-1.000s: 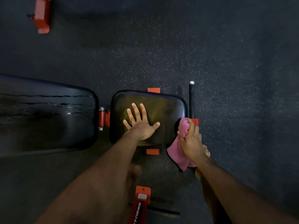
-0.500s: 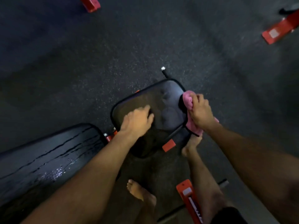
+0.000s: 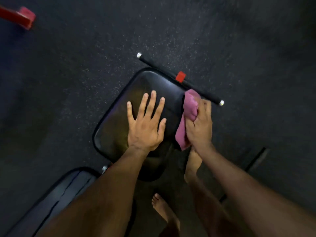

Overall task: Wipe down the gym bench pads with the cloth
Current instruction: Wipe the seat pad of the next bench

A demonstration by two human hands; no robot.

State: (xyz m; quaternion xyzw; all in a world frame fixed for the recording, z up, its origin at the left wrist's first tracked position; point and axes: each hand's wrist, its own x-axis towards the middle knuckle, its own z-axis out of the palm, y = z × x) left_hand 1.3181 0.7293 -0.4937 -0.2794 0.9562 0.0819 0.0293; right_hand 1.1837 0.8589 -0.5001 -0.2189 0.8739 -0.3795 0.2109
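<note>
**Left hand flattened, cloth on the seat pad's edge**

Your left hand (image 3: 145, 127) has opened since 0.5 s ago: all 5 fingers now lie spread flat on the seat pad (image 3: 116, 120). Your right hand (image 3: 199, 124) grips the bunched pink cloth (image 3: 188, 113) against the pad's right edge, just below the black crossbar (image 3: 196, 88). You are likely wiping that side; next, sweep across the pad's top, then the long back pad (image 3: 56, 197) below it.

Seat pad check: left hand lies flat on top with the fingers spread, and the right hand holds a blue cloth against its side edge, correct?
Not quite. In the head view the cloth is pink, not blue. The rest holds: left hand flat on the seat pad, right hand pressing cloth to its edge.
</note>
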